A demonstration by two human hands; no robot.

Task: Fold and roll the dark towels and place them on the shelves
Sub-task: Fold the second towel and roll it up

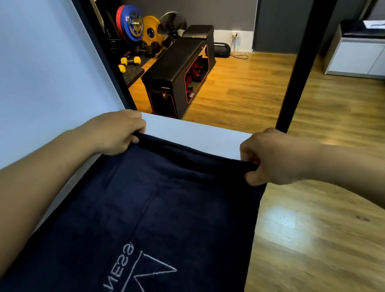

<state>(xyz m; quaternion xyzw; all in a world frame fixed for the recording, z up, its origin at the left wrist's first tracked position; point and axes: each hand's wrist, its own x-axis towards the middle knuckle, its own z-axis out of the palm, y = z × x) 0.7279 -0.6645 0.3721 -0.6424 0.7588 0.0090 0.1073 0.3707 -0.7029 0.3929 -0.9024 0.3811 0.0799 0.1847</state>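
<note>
A dark navy towel (132, 218) with pale embroidered lettering lies spread flat over a white surface (192, 136). My left hand (115, 132) pinches the towel's far left corner. At the far right corner, my right hand (269, 157) is closed on the cloth. The far edge between both hands is bunched into a small raised fold. The near part of the towel runs out of view at the bottom.
A white wall (22, 70) stands on the left. Beyond the surface are a black storage bench (176, 76), weight plates (132, 25), dumbbells (130, 61) and a fan (173, 24). A black post (302, 56) rises by my right hand. A white cabinet (366, 54) sits at right on wooden floor.
</note>
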